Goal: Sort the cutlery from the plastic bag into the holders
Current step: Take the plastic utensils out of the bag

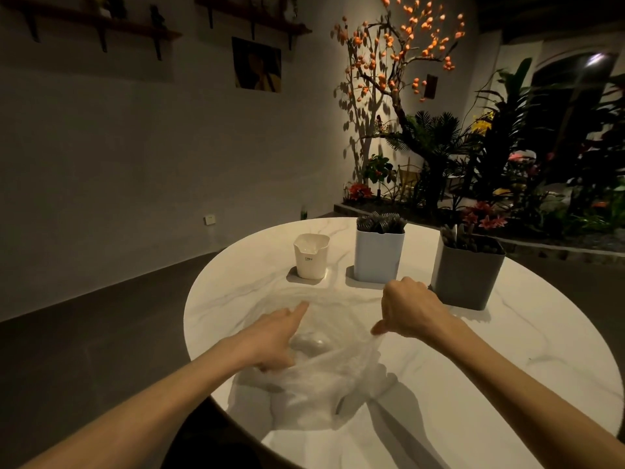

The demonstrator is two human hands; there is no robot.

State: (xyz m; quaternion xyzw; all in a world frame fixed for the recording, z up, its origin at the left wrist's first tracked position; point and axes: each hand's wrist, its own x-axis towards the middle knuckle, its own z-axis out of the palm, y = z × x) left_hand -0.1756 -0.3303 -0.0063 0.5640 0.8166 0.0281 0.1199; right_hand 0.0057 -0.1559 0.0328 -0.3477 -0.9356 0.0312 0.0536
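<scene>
Head cam: both forearms reach out over the round table (507, 367). Left hand (275, 336) has its index finger pointing straight ahead, other fingers curled onto the clear plastic bag (314, 384) – looks like gripping its edge. Right hand (407, 308) is fisted, thumb down, pinching the bag's other edge. Three holders (378, 255) stand just beyond the bag.

I see three holders (378, 255) in a row at the tabletop's (507, 350) far side, the bag (324, 377) lying nearer me.
</scene>
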